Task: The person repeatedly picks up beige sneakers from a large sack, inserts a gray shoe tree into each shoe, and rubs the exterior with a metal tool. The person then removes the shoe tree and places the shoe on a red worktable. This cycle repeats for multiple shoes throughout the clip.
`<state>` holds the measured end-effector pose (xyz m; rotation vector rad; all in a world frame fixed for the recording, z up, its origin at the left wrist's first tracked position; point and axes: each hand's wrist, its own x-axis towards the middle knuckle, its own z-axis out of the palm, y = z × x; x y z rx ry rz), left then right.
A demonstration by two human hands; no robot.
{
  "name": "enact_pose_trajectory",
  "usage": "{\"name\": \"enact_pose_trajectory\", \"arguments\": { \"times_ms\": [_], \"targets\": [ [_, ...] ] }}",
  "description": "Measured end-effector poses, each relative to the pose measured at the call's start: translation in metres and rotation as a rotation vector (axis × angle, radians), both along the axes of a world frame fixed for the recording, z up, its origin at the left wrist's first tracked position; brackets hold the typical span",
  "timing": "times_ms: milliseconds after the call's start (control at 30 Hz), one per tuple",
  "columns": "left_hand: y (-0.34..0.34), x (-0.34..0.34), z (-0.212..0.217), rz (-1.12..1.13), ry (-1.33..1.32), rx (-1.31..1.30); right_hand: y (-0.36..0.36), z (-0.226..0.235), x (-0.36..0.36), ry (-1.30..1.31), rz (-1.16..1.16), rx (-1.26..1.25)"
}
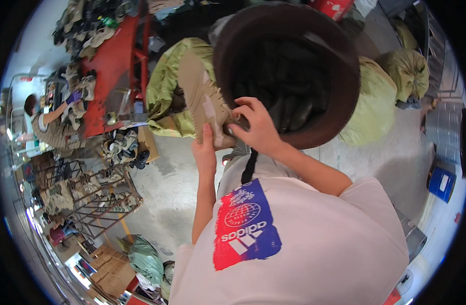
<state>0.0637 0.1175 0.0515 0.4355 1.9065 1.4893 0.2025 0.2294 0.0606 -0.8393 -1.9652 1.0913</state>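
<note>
A tan lace-up shoe (200, 96) is held up before me, toe pointing away and sole turned to the left. My left hand (206, 151) grips it by the heel end, thumb lying along its side. At the collar, just below the laces, my right hand (256, 127) has its fingers bent and pinching the edge; the exact contact at the fingertips is partly hidden. Right behind the shoe stands a big dark brown round bin (344, 76), with dark shoe-like pieces (289, 109) heaped inside. A black strap (249, 168) hangs below my right hand.
An opened yellow-green sack (164, 76) lies left of the bin, a filled one (372, 101) right of it. A red table (103, 81) bearing shoes stands at left, where a person (42, 119) in purple gloves works. Metal shoe racks (100, 198) and a blue drum (441, 184) flank me.
</note>
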Motion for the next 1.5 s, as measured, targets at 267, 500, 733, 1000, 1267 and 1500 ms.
{"name": "enact_pose_trajectory", "arguments": {
  "times_ms": [267,500,733,1000,1267,1500],
  "targets": [
    [0.004,0.017,-0.003,0.090,-0.280,-0.117,0.076,-0.025,0.035,-0.085,0.001,0.292],
    [0.020,0.041,0.018,0.201,-0.258,-0.164,0.060,-0.023,0.024,-0.120,0.199,0.229],
    [-0.011,0.044,0.009,0.132,0.010,-0.328,0.059,-0.068,-0.009,-0.307,0.308,0.217],
    [-0.047,0.018,0.085,-0.150,0.052,-0.755,0.064,-0.086,0.009,-0.141,0.484,0.578],
    [-0.100,0.053,0.022,0.380,-0.407,-0.165,0.094,-0.070,0.024,0.032,0.813,-0.451],
    [-0.132,0.075,0.012,0.244,-0.625,-0.011,0.046,-0.047,0.029,0.134,0.849,-0.325]
  ]
}}
